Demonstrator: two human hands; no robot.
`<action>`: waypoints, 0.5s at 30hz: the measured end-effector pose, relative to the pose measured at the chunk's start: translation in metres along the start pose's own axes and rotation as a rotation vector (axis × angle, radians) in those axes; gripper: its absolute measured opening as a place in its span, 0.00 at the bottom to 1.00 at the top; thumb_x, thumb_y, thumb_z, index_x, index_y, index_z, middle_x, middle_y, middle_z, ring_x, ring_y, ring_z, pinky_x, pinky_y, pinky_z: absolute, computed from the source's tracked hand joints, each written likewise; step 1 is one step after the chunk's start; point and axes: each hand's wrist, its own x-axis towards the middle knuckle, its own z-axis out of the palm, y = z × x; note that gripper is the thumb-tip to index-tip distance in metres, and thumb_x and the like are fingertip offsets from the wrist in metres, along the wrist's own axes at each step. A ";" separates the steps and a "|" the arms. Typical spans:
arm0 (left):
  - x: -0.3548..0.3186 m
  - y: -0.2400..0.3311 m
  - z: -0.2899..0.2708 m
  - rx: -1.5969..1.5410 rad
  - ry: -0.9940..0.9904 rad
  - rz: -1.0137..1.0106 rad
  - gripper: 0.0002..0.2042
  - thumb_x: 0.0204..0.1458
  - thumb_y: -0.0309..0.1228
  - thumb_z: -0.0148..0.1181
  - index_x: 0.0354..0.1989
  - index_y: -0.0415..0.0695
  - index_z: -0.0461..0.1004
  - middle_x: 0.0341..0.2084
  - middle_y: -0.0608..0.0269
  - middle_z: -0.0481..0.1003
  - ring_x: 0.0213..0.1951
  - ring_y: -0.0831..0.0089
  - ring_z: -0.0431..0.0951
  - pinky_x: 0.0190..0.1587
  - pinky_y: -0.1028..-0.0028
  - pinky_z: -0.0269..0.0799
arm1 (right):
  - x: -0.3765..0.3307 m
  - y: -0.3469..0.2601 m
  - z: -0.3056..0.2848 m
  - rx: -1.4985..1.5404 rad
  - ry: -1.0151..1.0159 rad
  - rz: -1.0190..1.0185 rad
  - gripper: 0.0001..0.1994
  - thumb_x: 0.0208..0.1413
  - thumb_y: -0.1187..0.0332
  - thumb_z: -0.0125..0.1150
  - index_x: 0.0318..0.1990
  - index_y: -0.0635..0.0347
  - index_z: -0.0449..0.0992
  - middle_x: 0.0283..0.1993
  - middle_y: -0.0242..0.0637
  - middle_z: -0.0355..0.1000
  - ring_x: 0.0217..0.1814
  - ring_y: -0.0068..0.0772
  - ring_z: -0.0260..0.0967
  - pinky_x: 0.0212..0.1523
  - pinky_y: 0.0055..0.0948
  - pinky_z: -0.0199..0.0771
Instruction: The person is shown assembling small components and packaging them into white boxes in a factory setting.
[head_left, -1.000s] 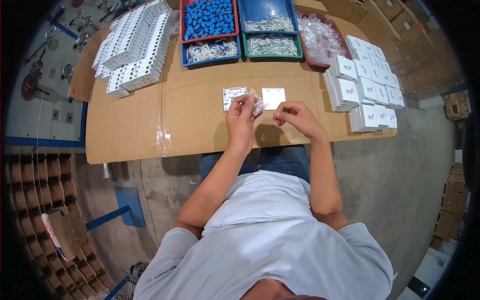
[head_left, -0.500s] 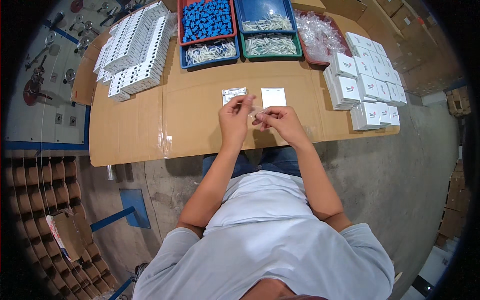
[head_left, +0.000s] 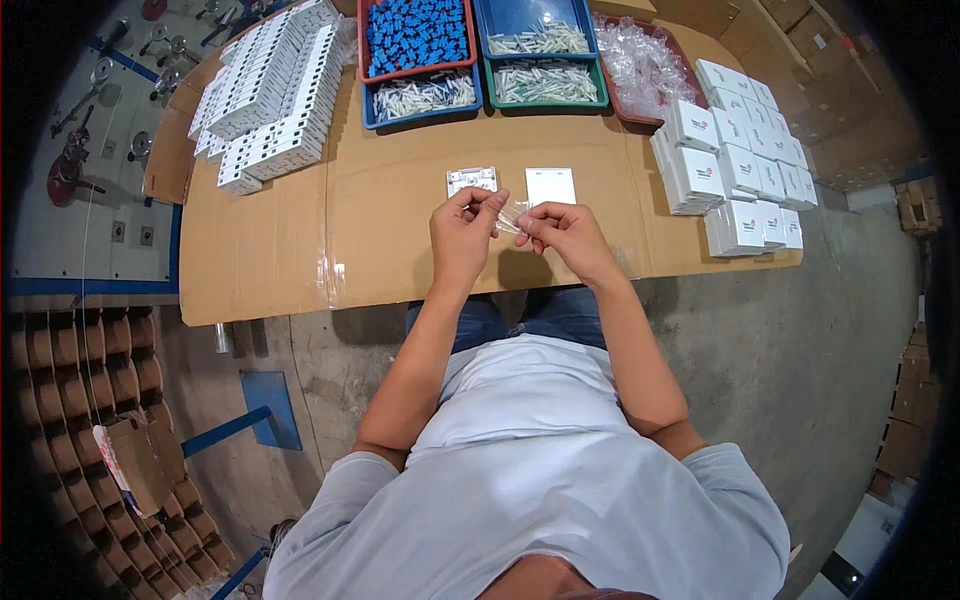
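Observation:
Between my two hands is a small clear plastic bag (head_left: 508, 217), held above the near part of the cardboard-covered table. My left hand (head_left: 463, 232) pinches its left side with thumb and fingers. On the other side, my right hand (head_left: 562, 238) grips the bag with closed fingertips. Just beyond my left hand lies a white plastic housing (head_left: 471, 180) with its moulded inner side up, partly covered by my fingers. To its right, past my right hand, a flat white square cover (head_left: 550, 185) rests on the cardboard.
Stacked white housings (head_left: 270, 100) stand at the far left. Trays hold blue connectors (head_left: 417, 38), white plugs (head_left: 425, 98) and more white pieces (head_left: 545, 85). A red tray of clear bags (head_left: 645, 65) sits beside stacked white units (head_left: 740, 165) on the right. The cardboard tabletop (head_left: 390, 230) ends near my waist.
My fingers have shifted on the clear bag, which now shows more plainly stretched between both hands. My left hand has moved slightly left. The view has tilted a little.

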 end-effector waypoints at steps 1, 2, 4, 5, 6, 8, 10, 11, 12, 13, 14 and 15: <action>-0.001 0.000 0.001 -0.004 0.041 0.041 0.09 0.59 0.31 0.67 0.36 0.36 0.80 0.23 0.70 0.75 0.23 0.85 0.69 0.26 0.82 0.64 | -0.001 -0.001 0.001 0.000 0.000 0.000 0.08 0.64 0.71 0.61 0.43 0.67 0.81 0.34 0.37 0.80 0.32 0.19 0.71 0.35 0.20 0.72; -0.002 0.000 0.001 -0.004 0.040 0.041 0.09 0.59 0.31 0.67 0.36 0.36 0.80 0.23 0.70 0.75 0.23 0.85 0.69 0.26 0.82 0.64 | -0.001 -0.003 0.002 0.011 -0.007 0.000 0.08 0.65 0.70 0.61 0.43 0.67 0.81 0.34 0.36 0.80 0.31 0.18 0.70 0.34 0.19 0.72; -0.001 -0.001 -0.001 0.059 0.062 0.087 0.09 0.58 0.31 0.68 0.36 0.36 0.80 0.24 0.71 0.76 0.25 0.85 0.70 0.27 0.83 0.64 | -0.002 -0.003 0.002 0.022 -0.012 0.000 0.09 0.65 0.70 0.60 0.43 0.67 0.81 0.34 0.35 0.81 0.30 0.16 0.69 0.34 0.18 0.71; -0.001 -0.002 -0.001 0.058 0.062 0.087 0.09 0.58 0.31 0.68 0.36 0.36 0.80 0.24 0.71 0.76 0.25 0.85 0.70 0.27 0.83 0.64 | -0.002 -0.002 0.001 0.038 -0.008 0.022 0.09 0.66 0.69 0.60 0.44 0.66 0.81 0.36 0.34 0.81 0.30 0.16 0.69 0.34 0.18 0.71; 0.001 -0.003 0.000 0.034 0.079 0.137 0.09 0.57 0.30 0.69 0.34 0.37 0.80 0.23 0.71 0.75 0.24 0.86 0.69 0.26 0.83 0.63 | -0.003 -0.002 0.001 0.055 -0.004 0.044 0.09 0.66 0.69 0.59 0.45 0.65 0.81 0.37 0.33 0.81 0.30 0.16 0.69 0.34 0.18 0.71; 0.003 -0.005 0.000 0.009 0.096 0.185 0.08 0.56 0.30 0.70 0.32 0.38 0.80 0.21 0.72 0.74 0.23 0.87 0.68 0.25 0.83 0.61 | -0.006 -0.004 0.002 0.061 -0.005 0.051 0.10 0.67 0.69 0.58 0.46 0.66 0.81 0.38 0.34 0.80 0.31 0.17 0.70 0.35 0.20 0.72; 0.004 -0.005 -0.003 0.048 0.137 0.166 0.08 0.57 0.30 0.69 0.32 0.37 0.79 0.22 0.73 0.74 0.24 0.88 0.67 0.26 0.83 0.61 | -0.006 -0.002 0.000 0.068 -0.005 0.060 0.10 0.67 0.69 0.57 0.47 0.66 0.81 0.39 0.35 0.80 0.32 0.19 0.70 0.35 0.21 0.73; 0.005 -0.005 -0.005 0.048 0.137 0.164 0.08 0.57 0.30 0.69 0.32 0.37 0.79 0.22 0.73 0.74 0.24 0.88 0.67 0.26 0.83 0.61 | -0.005 0.000 -0.002 0.056 -0.007 0.037 0.10 0.67 0.68 0.58 0.48 0.64 0.81 0.41 0.32 0.80 0.31 0.17 0.69 0.34 0.20 0.72; 0.006 -0.007 -0.007 0.040 0.136 0.167 0.09 0.57 0.30 0.69 0.33 0.38 0.79 0.22 0.73 0.74 0.24 0.88 0.67 0.26 0.83 0.61 | -0.004 0.001 -0.003 0.043 -0.010 0.014 0.10 0.66 0.68 0.59 0.49 0.62 0.81 0.42 0.30 0.80 0.30 0.15 0.68 0.32 0.18 0.70; 0.007 -0.008 -0.008 0.032 0.135 0.170 0.09 0.57 0.31 0.69 0.34 0.38 0.78 0.22 0.73 0.74 0.24 0.88 0.67 0.26 0.83 0.61 | -0.004 0.002 -0.004 0.043 -0.009 0.015 0.10 0.66 0.68 0.59 0.49 0.62 0.81 0.42 0.30 0.80 0.30 0.15 0.68 0.32 0.18 0.70; 0.005 -0.005 -0.007 0.032 0.134 0.168 0.09 0.57 0.31 0.69 0.34 0.38 0.78 0.22 0.73 0.74 0.24 0.88 0.67 0.26 0.83 0.61 | -0.005 -0.001 -0.004 0.071 0.015 0.028 0.10 0.66 0.68 0.59 0.48 0.62 0.81 0.42 0.30 0.80 0.30 0.15 0.68 0.31 0.18 0.70; 0.002 0.000 -0.006 0.014 0.131 0.134 0.09 0.58 0.31 0.69 0.35 0.38 0.78 0.23 0.73 0.74 0.24 0.87 0.68 0.26 0.83 0.62 | -0.006 -0.004 -0.004 0.097 0.039 0.040 0.10 0.66 0.68 0.59 0.48 0.61 0.80 0.41 0.30 0.80 0.30 0.15 0.69 0.31 0.18 0.70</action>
